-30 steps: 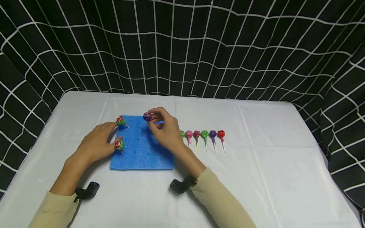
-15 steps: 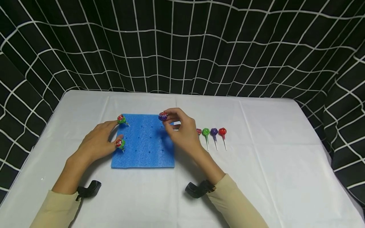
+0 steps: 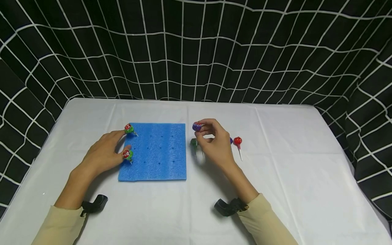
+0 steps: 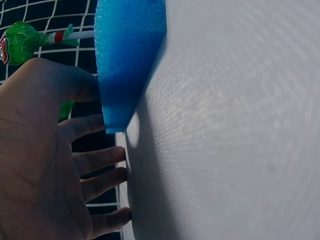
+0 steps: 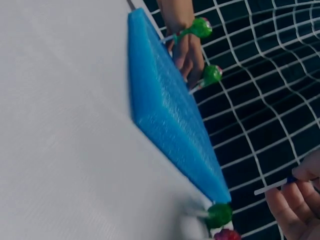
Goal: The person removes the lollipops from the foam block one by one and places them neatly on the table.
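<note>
My right hand [image 3: 217,144] pinches a purple lollipop [image 3: 197,126] above the table, just right of the blue foam board [image 3: 165,156]. In the right wrist view its white stick [image 5: 270,188] points away from the fingers. At the board's left edge rests my left hand [image 3: 105,153], its fingers extended and touching the foam. Two green lollipops with red-and-white labels, one at the far left corner [image 3: 129,129] and one nearer [image 3: 127,155], stand stuck in the foam beside that hand. Small holes dot the rest of the board.
A row of lollipops lies right of the board, mostly hidden behind my right hand. A green one [image 3: 193,143] and a red one [image 3: 238,141] show at its ends. White cloth [image 3: 294,190] covers the table, and a black curtain with white grid lines [image 3: 196,51] hangs behind.
My right hand has moved right with the purple lollipop, from above the foam board to above the lollipop row. The left hand stays at the board's left edge.
</note>
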Motion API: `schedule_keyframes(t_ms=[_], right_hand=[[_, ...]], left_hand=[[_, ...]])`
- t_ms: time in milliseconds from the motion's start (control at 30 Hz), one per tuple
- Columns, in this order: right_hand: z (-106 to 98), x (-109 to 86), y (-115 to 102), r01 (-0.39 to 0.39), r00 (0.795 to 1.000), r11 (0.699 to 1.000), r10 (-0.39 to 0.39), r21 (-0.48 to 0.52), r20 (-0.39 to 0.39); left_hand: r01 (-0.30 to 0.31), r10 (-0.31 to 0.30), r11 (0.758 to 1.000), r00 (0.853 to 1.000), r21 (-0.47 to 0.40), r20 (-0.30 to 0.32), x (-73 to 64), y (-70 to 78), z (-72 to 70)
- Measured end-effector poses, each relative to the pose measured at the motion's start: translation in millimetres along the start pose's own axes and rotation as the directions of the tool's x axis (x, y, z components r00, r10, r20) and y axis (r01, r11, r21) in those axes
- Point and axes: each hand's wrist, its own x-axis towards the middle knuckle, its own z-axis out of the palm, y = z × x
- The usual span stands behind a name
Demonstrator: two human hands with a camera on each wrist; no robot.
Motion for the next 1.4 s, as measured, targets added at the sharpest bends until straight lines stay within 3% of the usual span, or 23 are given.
schedule_keyframes(t_ms=[733, 1033, 1400], right_hand=[[-52.6, -10.1, 26.3, -0.058, 0.993, 0.992, 0.045, -0.113, -0.112], [-73.8, -17.7, 37.3, -0.136, 0.979, 0.969, 0.1, -0.204, -0.179], [-99.7, -29.3, 52.0, -0.197, 0.971, 0.939, 0.147, -0.283, -0.19]], left_hand=[[0.023, -0.023, 1.0, 1.0, -0.013, 0.011, 0.2, 0.0, 0.6], [0.011, -0.011, 1.0, 1.0, 0.0, 0.009, -0.3, -0.1, -0.5], [0.025, -0.025, 1.0, 1.0, -0.01, 0.019, -0.2, 2.0, -1.1]])
